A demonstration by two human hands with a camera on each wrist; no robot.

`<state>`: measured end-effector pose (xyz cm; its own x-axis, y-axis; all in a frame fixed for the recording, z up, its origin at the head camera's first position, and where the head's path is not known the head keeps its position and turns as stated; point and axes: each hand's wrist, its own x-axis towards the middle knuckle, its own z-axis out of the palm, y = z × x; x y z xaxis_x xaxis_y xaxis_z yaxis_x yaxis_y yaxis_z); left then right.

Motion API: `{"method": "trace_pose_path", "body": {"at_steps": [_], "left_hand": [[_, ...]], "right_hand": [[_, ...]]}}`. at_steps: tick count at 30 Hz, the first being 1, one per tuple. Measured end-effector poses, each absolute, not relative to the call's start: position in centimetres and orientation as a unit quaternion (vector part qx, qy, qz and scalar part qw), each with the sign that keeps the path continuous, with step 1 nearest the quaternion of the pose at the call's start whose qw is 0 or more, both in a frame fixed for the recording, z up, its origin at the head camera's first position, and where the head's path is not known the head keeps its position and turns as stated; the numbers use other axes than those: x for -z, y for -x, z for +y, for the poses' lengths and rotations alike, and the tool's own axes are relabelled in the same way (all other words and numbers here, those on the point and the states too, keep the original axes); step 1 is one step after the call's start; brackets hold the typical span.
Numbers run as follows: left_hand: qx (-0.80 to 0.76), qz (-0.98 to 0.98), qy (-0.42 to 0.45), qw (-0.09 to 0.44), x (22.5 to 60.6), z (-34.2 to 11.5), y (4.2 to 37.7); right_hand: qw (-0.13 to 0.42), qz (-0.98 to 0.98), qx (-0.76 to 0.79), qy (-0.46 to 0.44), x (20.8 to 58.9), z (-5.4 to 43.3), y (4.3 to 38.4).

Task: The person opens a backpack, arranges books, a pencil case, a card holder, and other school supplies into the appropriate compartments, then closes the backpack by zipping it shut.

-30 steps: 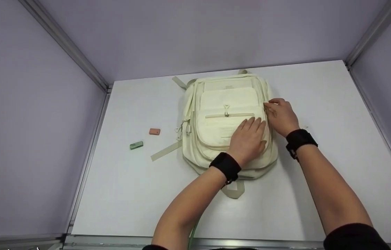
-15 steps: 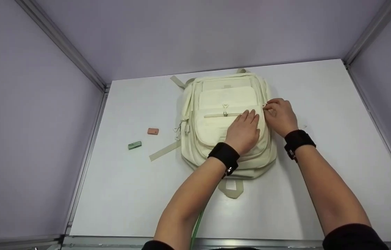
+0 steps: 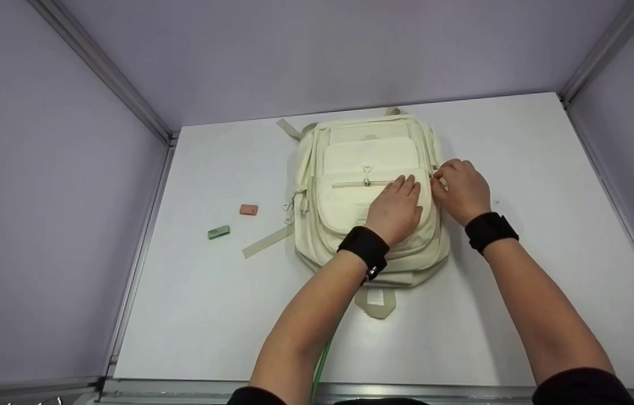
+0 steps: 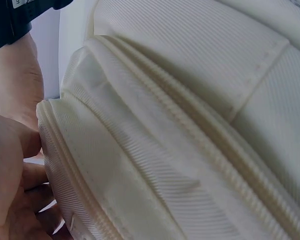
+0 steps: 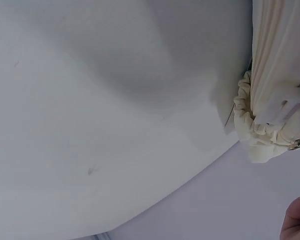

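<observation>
A cream backpack (image 3: 370, 154) lies front side up on the white table. My left hand (image 3: 395, 209) rests on its front pocket, fingers straight and close together, just below a short horizontal zipper (image 3: 345, 184). At the bag's right edge, my right hand (image 3: 463, 190) pinches a small zipper pull (image 3: 434, 168) between thumb and fingers. The left wrist view shows a long zipper track (image 4: 189, 125) along the bag's side. At the lower right of the right wrist view, only a bit of the right hand (image 5: 297, 217) shows, near the bag's gathered side pocket (image 5: 244, 112).
On the table (image 3: 181, 315), left of the bag, lie a small orange block (image 3: 248, 210) and a small green block (image 3: 219, 232). A loose strap (image 3: 266, 242) stretches left from the bag, and a webbing loop (image 3: 378, 310) sticks out below it. Grey-purple panels (image 3: 317, 56) enclose the table.
My left hand has slid slightly up and left on the front pocket and stays flat. The right hand stays at the bag's right edge, shifting only slightly.
</observation>
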<state>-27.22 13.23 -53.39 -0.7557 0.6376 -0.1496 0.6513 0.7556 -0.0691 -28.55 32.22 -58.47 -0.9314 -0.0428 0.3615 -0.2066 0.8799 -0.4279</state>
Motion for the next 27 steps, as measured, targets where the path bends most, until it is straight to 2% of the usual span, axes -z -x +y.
{"method": "trace_pose_path", "body": {"at_steps": [6, 13, 18, 27], "left_hand": [[0.06, 0.935, -0.343, 0.063, 53.3, 13.3, 27.3], [0.065, 0.936, -0.338, 0.074, 53.5, 13.4, 27.1], [0.063, 0.937, -0.336, 0.067, 53.5, 13.4, 27.0], [0.049, 0.936, -0.343, 0.06, 53.4, 13.0, 26.9]], "right_hand": [[0.22, -0.95, -0.18, -0.129, 58.3, 32.6, 27.6], [0.217, -0.944, -0.167, -0.182, 58.0, 32.7, 26.2], [0.176, -0.948, -0.201, -0.175, 57.9, 32.8, 25.0], [0.052, -0.945, -0.317, -0.065, 57.7, 32.1, 24.4]]}}
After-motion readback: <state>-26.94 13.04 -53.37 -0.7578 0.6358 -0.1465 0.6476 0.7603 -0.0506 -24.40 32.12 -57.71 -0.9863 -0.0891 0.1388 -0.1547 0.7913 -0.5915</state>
